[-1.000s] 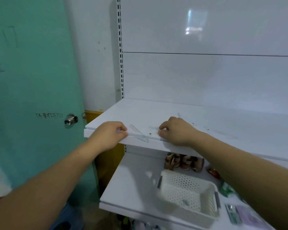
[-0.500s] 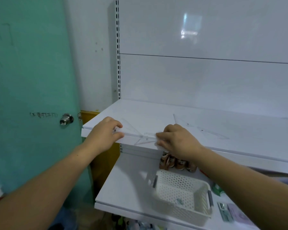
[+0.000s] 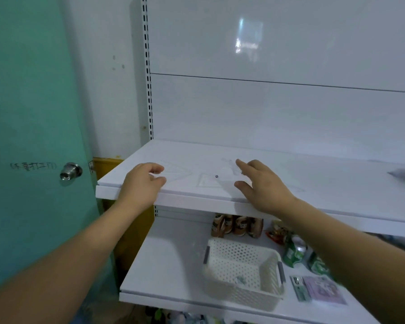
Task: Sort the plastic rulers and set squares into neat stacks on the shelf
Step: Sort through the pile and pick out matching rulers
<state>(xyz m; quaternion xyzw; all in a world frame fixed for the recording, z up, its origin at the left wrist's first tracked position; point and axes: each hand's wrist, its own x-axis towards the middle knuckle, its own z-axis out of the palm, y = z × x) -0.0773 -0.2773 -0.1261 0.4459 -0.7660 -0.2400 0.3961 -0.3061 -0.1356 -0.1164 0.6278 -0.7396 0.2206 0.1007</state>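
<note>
Two bare forearms reach up from the bottom corners. Beneath them on the lower shelf [image 3: 168,265] stands a white perforated basket [image 3: 241,258] with grey handles. Flat printed packets [image 3: 323,288] lie just to its right, green packets [image 3: 292,253] lie behind those, and a row of brown sachets [image 3: 236,224] stands at the back, under the shelf above. Both hands are at the front edge of that upper shelf [image 3: 313,174]. The left hand [image 3: 140,183] has its fingers loosely curled, forefinger and thumb a little apart at the wide end of a clear set square [image 3: 178,173] that lies flat and points to the right. The plastic is so faint that I cannot tell whether the hand pinches it or only rests beside it. The right hand [image 3: 260,185] is open, fingers spread and thumb out, and holds nothing. Between the two hands more clear set squares [image 3: 204,181] lie flat on the shelf near its front edge, overlapping, their outlines barely visible against the white. A pale ruler [image 3: 229,162] lies just off the right forefinger. Farther back are the white back panel [image 3: 267,113] and the slotted upright [image 3: 147,90]. To the left is a green door [image 3: 28,113] with a metal knob [image 3: 70,170].
</note>
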